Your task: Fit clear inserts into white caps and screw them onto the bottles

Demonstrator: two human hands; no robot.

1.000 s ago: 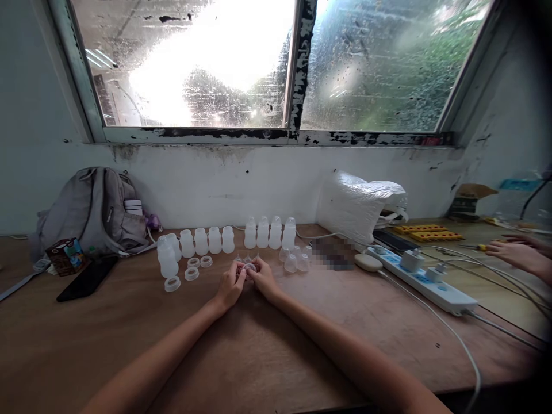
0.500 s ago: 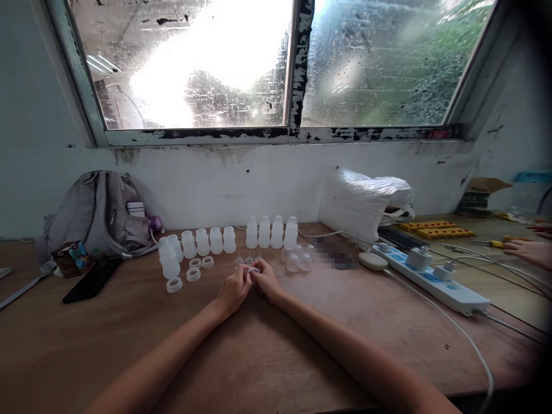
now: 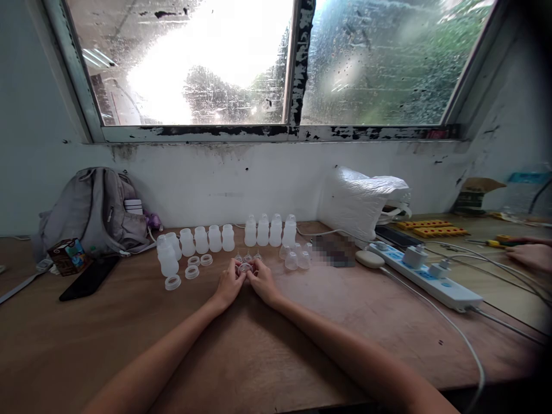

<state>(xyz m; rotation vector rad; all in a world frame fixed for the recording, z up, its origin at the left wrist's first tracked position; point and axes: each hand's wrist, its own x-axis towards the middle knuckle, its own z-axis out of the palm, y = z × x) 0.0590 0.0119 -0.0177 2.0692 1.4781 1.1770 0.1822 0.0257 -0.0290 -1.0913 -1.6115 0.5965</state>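
My left hand [image 3: 228, 284] and my right hand [image 3: 262, 280] meet at the middle of the wooden table [image 3: 276, 345]. Both pinch one small translucent ring with a teat [image 3: 244, 267] between their fingertips. Just behind it stand loose clear teats [image 3: 247, 257]. Several open white bottles [image 3: 200, 240] line up to the left, capped bottles [image 3: 269, 230] behind. Loose white rings [image 3: 190, 271] lie to the left, clear dome caps [image 3: 295, 259] to the right.
A grey backpack [image 3: 92, 210], a small carton [image 3: 66, 256] and a black phone [image 3: 88, 278] sit at the left. A white plastic bag [image 3: 360, 201], a power strip [image 3: 425, 273] with cables and yellow blocks [image 3: 431, 228] lie right. Another person's hand [image 3: 528, 253] rests far right.
My hands stay together on the small ring, fingers shifting slightly on it. The other person's hand at the far right has drawn back toward the edge.
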